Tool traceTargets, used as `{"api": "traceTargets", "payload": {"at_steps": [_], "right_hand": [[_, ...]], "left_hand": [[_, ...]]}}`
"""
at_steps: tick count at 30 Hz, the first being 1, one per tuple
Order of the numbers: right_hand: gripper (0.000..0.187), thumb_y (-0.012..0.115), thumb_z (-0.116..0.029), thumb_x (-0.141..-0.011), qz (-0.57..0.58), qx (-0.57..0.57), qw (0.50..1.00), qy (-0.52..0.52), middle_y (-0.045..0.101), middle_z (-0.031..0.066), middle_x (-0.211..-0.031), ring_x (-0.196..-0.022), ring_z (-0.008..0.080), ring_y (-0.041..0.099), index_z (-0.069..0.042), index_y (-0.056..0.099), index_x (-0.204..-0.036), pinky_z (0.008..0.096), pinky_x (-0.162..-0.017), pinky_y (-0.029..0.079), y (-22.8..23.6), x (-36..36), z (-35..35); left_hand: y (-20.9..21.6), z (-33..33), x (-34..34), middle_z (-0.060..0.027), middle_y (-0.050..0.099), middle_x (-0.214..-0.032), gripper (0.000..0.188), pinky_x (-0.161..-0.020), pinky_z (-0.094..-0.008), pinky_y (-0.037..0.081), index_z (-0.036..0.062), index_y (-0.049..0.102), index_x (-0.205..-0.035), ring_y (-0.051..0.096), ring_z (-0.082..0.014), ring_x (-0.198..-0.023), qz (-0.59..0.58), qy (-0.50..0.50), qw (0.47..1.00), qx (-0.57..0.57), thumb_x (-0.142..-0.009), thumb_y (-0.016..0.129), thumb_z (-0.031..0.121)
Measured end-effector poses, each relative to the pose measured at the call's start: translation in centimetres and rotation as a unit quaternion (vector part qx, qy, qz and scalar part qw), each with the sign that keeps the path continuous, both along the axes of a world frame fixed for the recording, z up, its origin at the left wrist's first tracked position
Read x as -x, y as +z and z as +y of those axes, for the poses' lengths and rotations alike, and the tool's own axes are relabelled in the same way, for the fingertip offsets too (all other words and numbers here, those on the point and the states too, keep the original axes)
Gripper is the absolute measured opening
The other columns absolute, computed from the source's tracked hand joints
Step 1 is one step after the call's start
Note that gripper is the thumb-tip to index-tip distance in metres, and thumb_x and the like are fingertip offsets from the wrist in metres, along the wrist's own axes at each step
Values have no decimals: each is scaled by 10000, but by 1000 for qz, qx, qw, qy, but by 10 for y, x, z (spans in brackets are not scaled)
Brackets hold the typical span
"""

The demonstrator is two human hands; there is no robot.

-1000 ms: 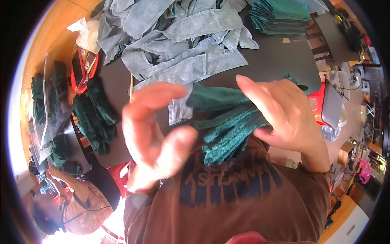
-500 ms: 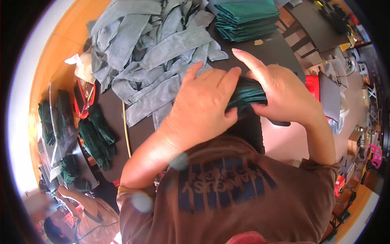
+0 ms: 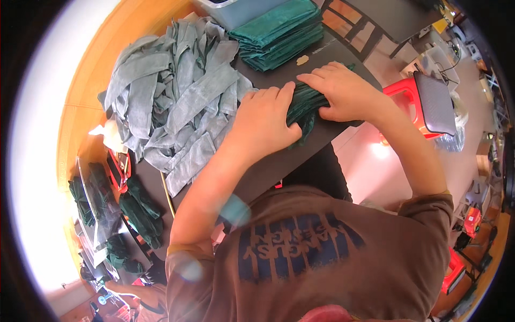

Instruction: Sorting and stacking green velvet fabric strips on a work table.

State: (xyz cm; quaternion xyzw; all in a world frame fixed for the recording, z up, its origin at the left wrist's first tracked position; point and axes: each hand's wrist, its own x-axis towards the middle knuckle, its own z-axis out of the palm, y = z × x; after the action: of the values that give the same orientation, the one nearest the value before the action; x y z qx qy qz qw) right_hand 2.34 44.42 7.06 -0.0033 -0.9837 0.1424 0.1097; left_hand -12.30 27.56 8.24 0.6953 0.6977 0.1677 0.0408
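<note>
Between my hands is a bundle of dark green velvety cloth, pleated into narrow folds, at the near edge of the dark table. My left hand closes on its left end, fingers over the top and thumb at the near side. The other end is gripped by my right hand, its fingers bent over the folds and its thumb below. A loose flap of the cloth hangs down by my left thumb. My palms hide part of the bundle.
Grey fabric strips lie heaped to the left. Behind the bundle is a stack of folded green cloths beside a grey-blue bin. More green bundles lie at the left. A red stool stands right; another person's arm shows lower left.
The view has turned, so the table things sit farther left. My hands and the green bundle are now over the tabletop. My right fingers, stretched out before, have bent onto the cloth.
</note>
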Motion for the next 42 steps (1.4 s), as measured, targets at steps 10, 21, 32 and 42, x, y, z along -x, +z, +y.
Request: {"api": "traceTargets", "payload": {"at_steps": [10,21,32,42], "right_hand": [[514,723,-205,-663,-2,-22,1000,11,625,122,-946,-958,288,589,-26,558,-1116,415,-911,399,-5,-3,5],[410,730,-237,-698,20,-1,1000,13,641,138,-900,-928,301,611,-30,578,-1017,406,-899,411,-7,-2,11],[639,785,-340,-672,27,-64,998,-9,632,115,-993,-1013,275,590,-42,541,-1183,458,-1008,354,-6,-15,9],[669,785,-173,-653,-115,71,990,-44,605,111,-1083,-1115,276,534,-68,531,-1264,473,-1089,306,24,-28,17]], "left_hand": [[2,3,-17,-165,596,-1069,818,-970,-493,381,5,410,-1362,584,-313,-1025,70,37,997,20,-677,726,322],[18,4,-23,-186,540,-1243,839,-1037,-491,346,9,366,-1391,509,-318,-1183,114,29,993,8,-679,716,282],[-8,11,-1,-131,576,-938,833,-871,-426,437,42,401,-1376,579,-316,-927,67,25,997,8,-656,774,232],[25,-9,0,-173,604,-1094,813,-905,-412,450,69,399,-1389,588,-329,-1020,-13,28,994,102,-666,749,198]]}}
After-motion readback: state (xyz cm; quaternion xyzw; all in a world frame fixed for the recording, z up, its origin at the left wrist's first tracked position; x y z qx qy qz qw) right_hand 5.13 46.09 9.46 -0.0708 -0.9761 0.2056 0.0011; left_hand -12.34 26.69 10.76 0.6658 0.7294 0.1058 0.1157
